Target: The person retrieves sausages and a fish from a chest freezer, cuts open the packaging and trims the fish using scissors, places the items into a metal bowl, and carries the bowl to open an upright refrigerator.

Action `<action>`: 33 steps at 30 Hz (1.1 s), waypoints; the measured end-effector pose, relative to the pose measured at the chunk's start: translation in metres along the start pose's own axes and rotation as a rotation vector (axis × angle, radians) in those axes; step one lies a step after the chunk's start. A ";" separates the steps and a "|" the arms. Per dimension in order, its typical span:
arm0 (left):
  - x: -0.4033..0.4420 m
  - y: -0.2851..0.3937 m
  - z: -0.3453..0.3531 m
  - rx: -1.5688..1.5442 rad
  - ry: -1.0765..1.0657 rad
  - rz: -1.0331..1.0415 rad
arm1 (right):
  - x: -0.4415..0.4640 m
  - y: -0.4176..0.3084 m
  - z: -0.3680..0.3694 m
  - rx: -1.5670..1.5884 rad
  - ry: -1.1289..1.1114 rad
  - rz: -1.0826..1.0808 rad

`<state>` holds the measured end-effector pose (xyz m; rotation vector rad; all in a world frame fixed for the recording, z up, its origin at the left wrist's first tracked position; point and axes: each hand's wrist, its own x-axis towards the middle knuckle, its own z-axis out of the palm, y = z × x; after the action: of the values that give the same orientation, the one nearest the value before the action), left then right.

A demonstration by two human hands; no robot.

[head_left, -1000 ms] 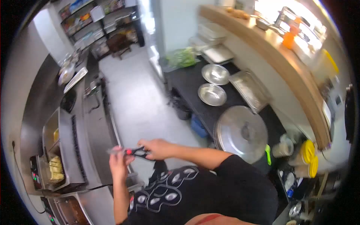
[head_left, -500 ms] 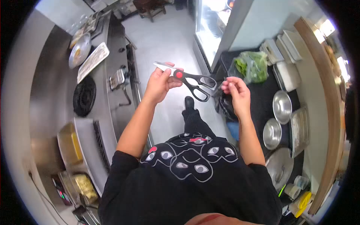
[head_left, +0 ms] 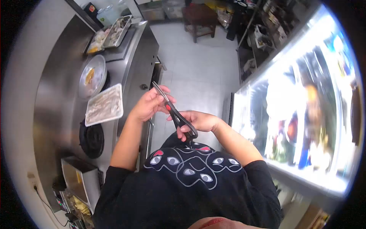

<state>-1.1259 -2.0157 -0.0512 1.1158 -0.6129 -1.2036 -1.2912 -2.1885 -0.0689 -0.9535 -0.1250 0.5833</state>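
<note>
A pair of kitchen scissors (head_left: 177,116) with black handles and a red pivot is held in front of my body, blades pointing up and to the left. My left hand (head_left: 149,105) pinches it near the blades. Around the black handles, my right hand (head_left: 200,121) has its fingers curled, some of them behind or through the loops. The blades look closed together.
On the steel counter at left are a white tray (head_left: 121,100), a metal bowl (head_left: 102,72), a black round trivet (head_left: 91,139) and a metal tray of food (head_left: 117,32). A lit glass-front fridge (head_left: 244,110) stands at right. A wooden stool (head_left: 199,19) is ahead.
My view has swung right to left along the aisle, bringing the fridge close on the right. My right hand has moved in from the side and taken hold of the scissors' handles; the blades have closed.
</note>
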 end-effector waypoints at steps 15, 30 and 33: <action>0.447 0.114 -0.189 0.451 0.123 -0.087 | -0.080 -0.196 -0.376 0.431 1.113 -0.592; 0.578 0.257 -0.469 0.258 0.825 0.073 | 0.280 -0.541 -0.779 0.012 0.539 -0.251; 0.550 0.299 -0.512 0.164 1.064 0.109 | 0.420 -0.602 -0.809 -0.024 0.345 -0.255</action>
<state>-0.3972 -2.3674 -0.0669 1.6258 0.0617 -0.3389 -0.4053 -2.8255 -0.1244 -1.0297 0.0554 0.1778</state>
